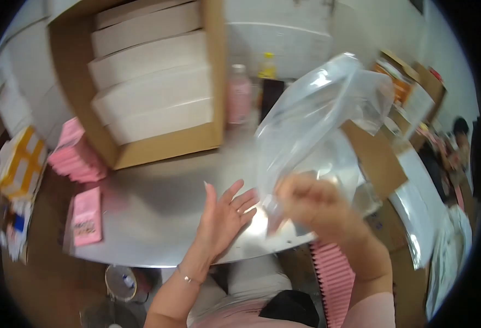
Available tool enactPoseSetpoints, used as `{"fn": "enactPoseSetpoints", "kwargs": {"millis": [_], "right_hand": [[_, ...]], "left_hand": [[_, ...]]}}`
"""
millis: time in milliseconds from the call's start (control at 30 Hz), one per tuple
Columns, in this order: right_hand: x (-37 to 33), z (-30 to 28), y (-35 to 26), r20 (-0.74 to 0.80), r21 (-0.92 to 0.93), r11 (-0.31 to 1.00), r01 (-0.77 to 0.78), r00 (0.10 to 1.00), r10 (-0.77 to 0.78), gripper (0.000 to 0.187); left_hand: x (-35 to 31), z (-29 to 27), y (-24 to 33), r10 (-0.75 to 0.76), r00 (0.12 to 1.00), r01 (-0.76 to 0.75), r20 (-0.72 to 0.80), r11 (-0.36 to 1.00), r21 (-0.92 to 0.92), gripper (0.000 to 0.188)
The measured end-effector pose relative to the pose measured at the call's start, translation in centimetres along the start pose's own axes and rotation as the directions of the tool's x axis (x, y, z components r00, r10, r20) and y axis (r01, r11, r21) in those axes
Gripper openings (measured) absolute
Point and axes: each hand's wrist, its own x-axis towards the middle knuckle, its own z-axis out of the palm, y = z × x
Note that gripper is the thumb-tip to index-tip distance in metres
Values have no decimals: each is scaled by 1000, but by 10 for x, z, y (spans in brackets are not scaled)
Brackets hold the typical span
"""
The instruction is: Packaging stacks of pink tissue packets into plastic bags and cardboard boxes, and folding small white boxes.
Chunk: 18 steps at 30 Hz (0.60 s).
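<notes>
My right hand [308, 199] is closed round the gathered end of a large clear plastic bag [311, 115]. The bag billows up and away from the fist, over the right half of the shiny table [142, 218]. Motion blurs this hand somewhat. My left hand [226, 210] is held palm up above the table's near edge, its fingers spread and nothing in it. Its fingertips come close to the bag's gathered end; whether they touch I cannot tell.
An open cardboard box [166, 153] holding several white boxes [153, 82] stands at the back left. Pink packets [87, 216] lie left of it. A pink bottle [239, 93] stands behind. Loose cardboard [374, 161] lies at right; a pink ridged stack [333, 279] sits below the table edge.
</notes>
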Motion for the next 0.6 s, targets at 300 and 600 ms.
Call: {"fn": "enactPoseSetpoints", "kwargs": {"millis": [300,600], "right_hand": [[31,46,131,299,-91,978,-187,932,206,14],[18,69,151,177,-607,794,-28,970,169,18]], "left_hand": [[-113,-70,53,227,950,-207,-214,972,110,68],[-173,-63,60,484,652,138,-584,681,719,78]]}}
